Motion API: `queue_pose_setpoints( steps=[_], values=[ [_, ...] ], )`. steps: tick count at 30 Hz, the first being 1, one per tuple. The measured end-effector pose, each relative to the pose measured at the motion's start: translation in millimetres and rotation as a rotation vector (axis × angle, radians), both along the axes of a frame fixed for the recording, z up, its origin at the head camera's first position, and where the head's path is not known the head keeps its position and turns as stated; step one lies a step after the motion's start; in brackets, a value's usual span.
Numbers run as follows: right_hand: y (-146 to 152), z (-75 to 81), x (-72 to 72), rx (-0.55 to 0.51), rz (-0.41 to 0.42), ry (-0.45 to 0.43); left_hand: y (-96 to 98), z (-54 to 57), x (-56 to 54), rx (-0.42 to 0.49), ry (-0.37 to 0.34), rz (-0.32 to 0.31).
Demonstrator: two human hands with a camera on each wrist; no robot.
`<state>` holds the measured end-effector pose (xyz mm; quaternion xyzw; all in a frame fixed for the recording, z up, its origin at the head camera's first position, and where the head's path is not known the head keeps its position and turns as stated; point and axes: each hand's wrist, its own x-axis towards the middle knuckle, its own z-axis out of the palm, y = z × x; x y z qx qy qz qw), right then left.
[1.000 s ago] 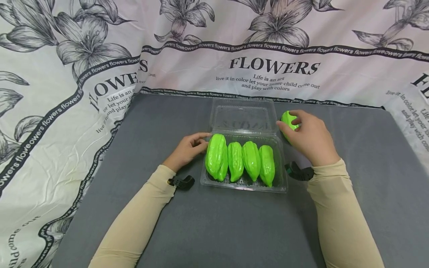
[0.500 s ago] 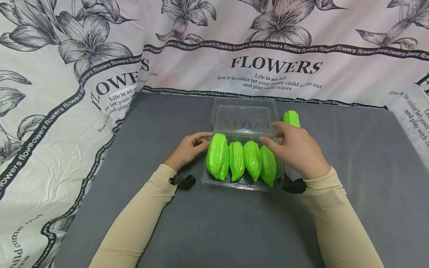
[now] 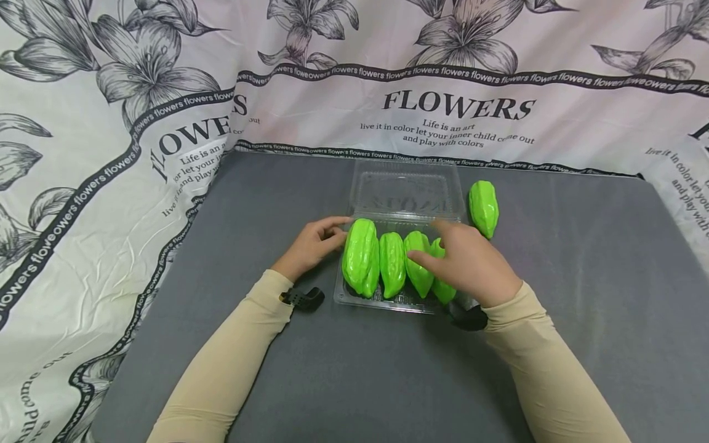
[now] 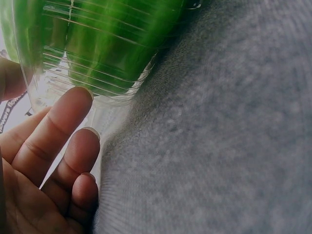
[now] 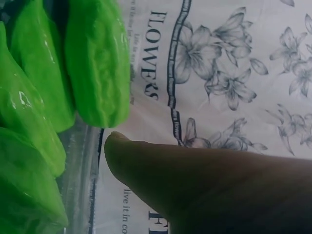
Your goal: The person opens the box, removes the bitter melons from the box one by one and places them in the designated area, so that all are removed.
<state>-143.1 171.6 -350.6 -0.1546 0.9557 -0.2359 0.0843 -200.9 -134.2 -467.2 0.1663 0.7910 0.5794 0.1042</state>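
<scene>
Several bright green, ridged, star-fruit-like fruits point(image 3: 392, 264) lie side by side in a clear plastic clamshell box point(image 3: 388, 306), its lid point(image 3: 407, 191) folded back. My left hand point(image 3: 311, 246) is at the box's left side, relaxed fingers point(image 4: 80, 151) right at the ribbed wall. Over the right part of the box, my right hand point(image 3: 473, 264) has thumb and index finger spread above the rightmost fruits and partly hides them. Nothing shows between them; in the right wrist view the thumb point(image 5: 146, 165) points toward a fruit point(image 5: 97, 63). Another loose green fruit point(image 3: 484, 209) lies right of the lid.
The grey table point(image 3: 354, 375) carries the box near its middle. A white cloth with flower drawings and lettering point(image 3: 460, 107) hangs behind and along the left. Dark wrist bands point(image 3: 303, 299) sit on both wrists.
My right hand has moved left and toward me, from the loose fruit to above the box's right side, leaving that fruit on the table. My left hand stays in place.
</scene>
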Motion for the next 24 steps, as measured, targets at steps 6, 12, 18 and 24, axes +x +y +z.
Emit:
queue_pose_setpoints(
  steps=[6,12,18,24],
  values=[
    [-4.8,-9.3,-1.1,0.050,0.024,0.000,0.3,0.7,-0.1,0.005,0.006,-0.002],
    [-9.0,-14.9,0.4,0.094,0.013,-0.012,0.0,-0.4,0.6,-0.002,0.005,0.003],
    [-10.6,-18.7,-0.1,0.123,0.011,-0.019,-0.1,1.1,0.8,-0.002,0.010,0.003],
    [-12.6,-20.7,-0.6,0.115,0.014,-0.024,-0.4,0.4,-0.2,-0.001,0.014,0.000]
  ],
)
